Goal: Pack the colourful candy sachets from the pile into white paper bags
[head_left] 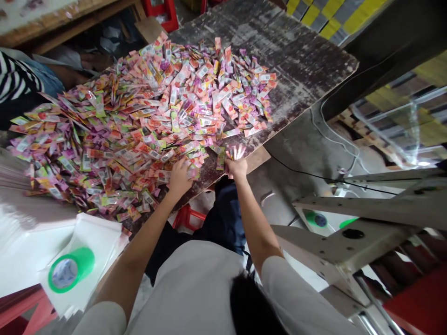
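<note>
A big heap of small printed packets [146,116], pink, orange, purple and green, covers much of a dark worn table [300,70]. At the heap's near edge, my left hand [180,177] has its fingers curled on a few packets, slightly blurred. My right hand [237,166], by the table's near edge, is closed round a small bunch of packets [236,152] whose ends fan out above the fingers. One green packet [220,158] lies on the table just left of that hand.
A green tape roll [71,269] rests on white sheets at lower left. At left, a co-worker's hands [94,61] show beside the heap. A metal machine frame [352,232] stands at right. Yellow and grey stacks [335,18] lie behind the table. A red stool [188,217] is below.
</note>
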`<state>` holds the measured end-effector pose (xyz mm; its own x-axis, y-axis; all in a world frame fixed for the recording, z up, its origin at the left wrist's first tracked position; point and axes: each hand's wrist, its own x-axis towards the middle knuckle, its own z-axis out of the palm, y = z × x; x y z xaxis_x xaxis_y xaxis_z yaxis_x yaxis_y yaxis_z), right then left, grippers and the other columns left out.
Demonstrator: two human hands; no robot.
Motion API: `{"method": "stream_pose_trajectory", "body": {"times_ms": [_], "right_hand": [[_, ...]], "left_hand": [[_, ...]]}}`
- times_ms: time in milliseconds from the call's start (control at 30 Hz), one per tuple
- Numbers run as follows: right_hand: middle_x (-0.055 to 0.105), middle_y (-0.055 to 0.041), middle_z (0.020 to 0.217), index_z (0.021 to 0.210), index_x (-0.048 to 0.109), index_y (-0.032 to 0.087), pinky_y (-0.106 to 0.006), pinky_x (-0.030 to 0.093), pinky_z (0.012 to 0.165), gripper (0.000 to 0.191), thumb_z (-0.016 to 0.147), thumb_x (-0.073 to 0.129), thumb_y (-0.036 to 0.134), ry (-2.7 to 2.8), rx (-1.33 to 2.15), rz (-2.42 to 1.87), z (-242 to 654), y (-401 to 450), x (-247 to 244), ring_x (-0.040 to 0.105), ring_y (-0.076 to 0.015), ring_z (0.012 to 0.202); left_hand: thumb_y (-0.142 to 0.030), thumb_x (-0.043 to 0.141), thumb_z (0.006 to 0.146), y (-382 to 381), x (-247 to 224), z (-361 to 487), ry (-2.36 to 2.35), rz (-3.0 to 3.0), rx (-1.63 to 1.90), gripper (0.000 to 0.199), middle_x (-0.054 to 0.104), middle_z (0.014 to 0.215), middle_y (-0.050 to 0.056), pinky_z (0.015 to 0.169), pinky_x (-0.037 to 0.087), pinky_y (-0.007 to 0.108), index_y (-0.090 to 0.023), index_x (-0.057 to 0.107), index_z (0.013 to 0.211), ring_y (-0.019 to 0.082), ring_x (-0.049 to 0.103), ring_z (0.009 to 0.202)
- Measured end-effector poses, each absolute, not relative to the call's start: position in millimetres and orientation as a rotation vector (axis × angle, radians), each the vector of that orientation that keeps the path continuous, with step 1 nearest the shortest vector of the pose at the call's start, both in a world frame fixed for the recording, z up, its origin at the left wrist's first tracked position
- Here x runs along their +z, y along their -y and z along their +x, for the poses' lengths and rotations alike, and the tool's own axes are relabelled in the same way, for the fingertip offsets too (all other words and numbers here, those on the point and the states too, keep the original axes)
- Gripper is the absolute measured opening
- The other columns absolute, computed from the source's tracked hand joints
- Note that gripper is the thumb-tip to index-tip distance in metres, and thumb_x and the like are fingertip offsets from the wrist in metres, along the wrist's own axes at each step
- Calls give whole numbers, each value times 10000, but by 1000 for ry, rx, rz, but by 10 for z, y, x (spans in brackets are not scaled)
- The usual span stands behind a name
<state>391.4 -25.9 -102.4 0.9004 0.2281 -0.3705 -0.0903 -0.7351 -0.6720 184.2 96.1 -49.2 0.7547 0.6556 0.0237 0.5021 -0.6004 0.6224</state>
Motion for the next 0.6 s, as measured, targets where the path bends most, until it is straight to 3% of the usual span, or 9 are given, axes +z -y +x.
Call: {"method": "stream_pose_trajectory", "body": {"times_ms": [100,200,300,433,500,600], "right_hand": [[638,-231,1117,1082,613,79,-422,518,845,467,782,683,430,286,463,-2517,3739,58,-937,658,-339,992],[607,-275,1157,1152,552,57,-438,509,859,499,823,654,419,370,455,-2585,3674,8,-905,650,-353,1004],[675,-202,983,1106,557,104,-426,508,852,426,787,690,353,325,500,-2539,3711,134,-939,659,-333,964],[657,-83,744,820,591,162,-360,528,691,283,604,753,248,48,702,-2146,3726,437,-966,658,-279,786],[625,-35,672,724,571,178,-325,520,602,271,541,757,248,-15,793,-1849,3669,566,-934,632,-227,669],[611,9,653,731,577,186,-293,501,535,335,484,789,261,27,835,-1438,3539,628,-830,583,-165,574]], "left_hand": [[-180,652,751,-860,-622,2086,-856,2653,56,332,463,1438,178,1100,348,486,-150,618,1079,338,407,1339],[-134,507,829,-799,-722,2153,-929,2767,-41,229,592,1191,188,1032,387,468,-134,625,1025,324,511,1191],[-136,484,831,-787,-752,2090,-875,2784,10,184,605,1011,172,993,407,470,-148,627,947,321,546,1073],[-203,616,758,-870,-619,1971,-831,2526,378,135,607,956,129,1019,401,486,-177,615,891,305,559,1032],[-256,677,724,-943,-498,1934,-869,2214,620,197,620,937,90,970,448,452,-187,613,897,265,587,977],[-344,755,658,-1046,-331,1911,-975,1477,822,327,646,820,22,815,519,366,-197,622,918,202,634,829]]}}
